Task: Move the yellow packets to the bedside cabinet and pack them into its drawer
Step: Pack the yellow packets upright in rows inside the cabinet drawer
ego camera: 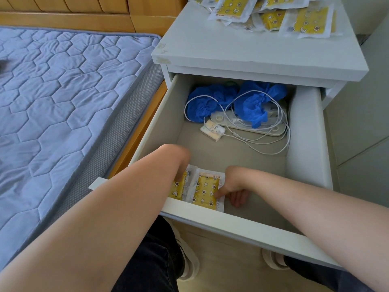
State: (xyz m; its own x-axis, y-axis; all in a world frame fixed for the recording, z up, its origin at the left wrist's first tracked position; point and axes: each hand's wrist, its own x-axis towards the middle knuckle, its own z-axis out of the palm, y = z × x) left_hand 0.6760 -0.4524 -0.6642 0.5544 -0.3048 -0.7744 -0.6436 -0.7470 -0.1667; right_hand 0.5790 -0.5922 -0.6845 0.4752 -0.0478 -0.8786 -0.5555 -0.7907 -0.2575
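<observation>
Down in the open drawer (242, 223), I see my right hand (234, 187) with a fingertip pressed on a yellow star-printed packet (205, 191) at the front wall. My left hand (182, 165) covers a second packet (179, 186); its grip I cannot tell. More packets (305, 21) lie on the cabinet top (231, 47).

- A small white box (212, 130) in the far part of the open drawer (307, 133) bears dark letters that look like "fors"; the last letter is uncertain.
- Print on the yellow packets (205, 191) is too small to read.
</observation>
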